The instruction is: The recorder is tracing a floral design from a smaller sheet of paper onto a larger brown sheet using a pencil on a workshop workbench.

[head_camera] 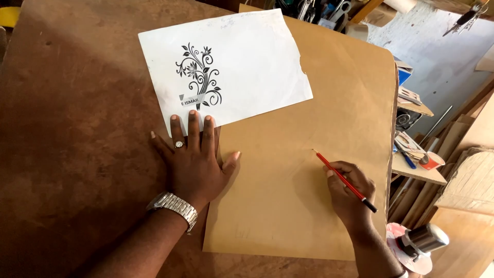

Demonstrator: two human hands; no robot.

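Head view, steeply down, close over table (77,154)

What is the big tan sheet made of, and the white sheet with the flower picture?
The big tan sheet looks like thin matte cardboard or kraft paper: flat, dull, even brown. The white sheet with the black flower print looks like plain paper, with a small tear at its right edge.

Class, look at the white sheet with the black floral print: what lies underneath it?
The white sheet overlaps the tan board and the brown table. The left hand presses its lower edge. Whatever else lies beneath is covered.
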